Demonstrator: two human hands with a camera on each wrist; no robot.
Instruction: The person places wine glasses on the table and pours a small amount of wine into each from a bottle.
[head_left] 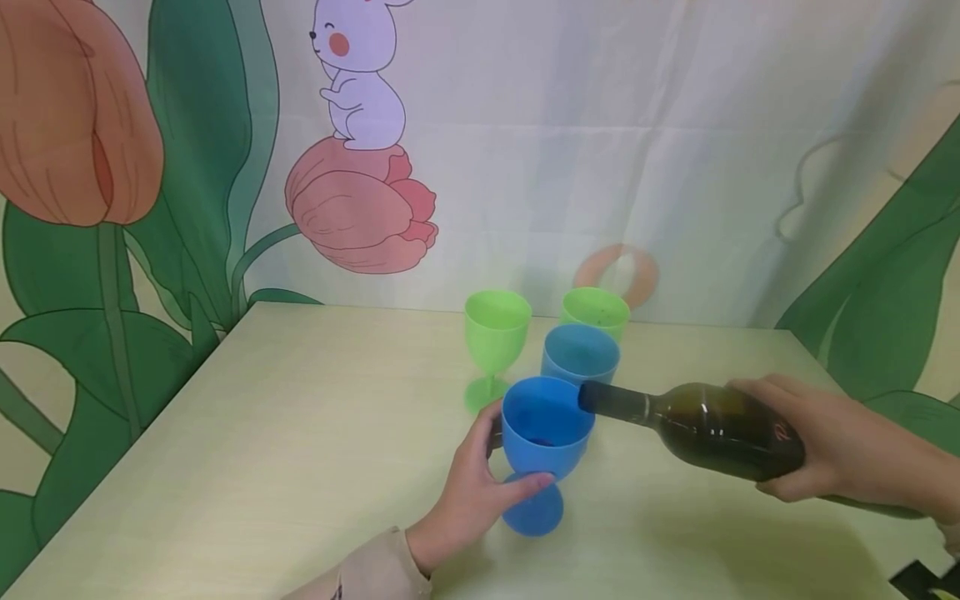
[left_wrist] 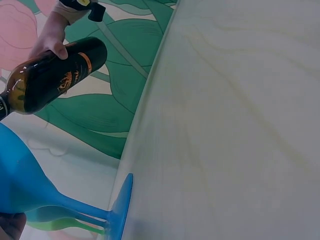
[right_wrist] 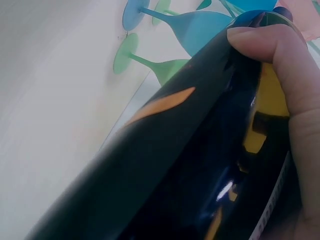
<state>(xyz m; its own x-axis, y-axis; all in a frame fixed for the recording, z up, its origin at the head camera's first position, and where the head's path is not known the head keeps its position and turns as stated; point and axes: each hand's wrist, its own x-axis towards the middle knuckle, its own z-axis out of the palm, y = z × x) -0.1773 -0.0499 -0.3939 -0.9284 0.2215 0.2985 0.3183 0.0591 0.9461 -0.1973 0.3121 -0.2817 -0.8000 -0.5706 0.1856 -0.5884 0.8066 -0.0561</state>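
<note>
My left hand (head_left: 476, 483) grips a blue plastic goblet (head_left: 546, 458) around the lower bowl, thumb across its front. A little dark liquid shows at the bottom of the bowl. My right hand (head_left: 840, 442) holds a dark green wine bottle (head_left: 712, 429) by its body, nearly level, its neck dipping toward the left. The black mouth overlaps the goblet's right rim in the head view. In the left wrist view, the bottle (left_wrist: 65, 75) hangs above the goblet (left_wrist: 30, 175). The right wrist view shows my thumb (right_wrist: 250, 42) on the bottle's side.
Just behind the held goblet stands a lighter blue goblet (head_left: 580, 354). Two green goblets stand farther back, one at left (head_left: 497, 333) and one at right (head_left: 596, 307). The pale table (head_left: 300, 433) ends at a printed curtain (head_left: 525, 167) with flowers and a rabbit.
</note>
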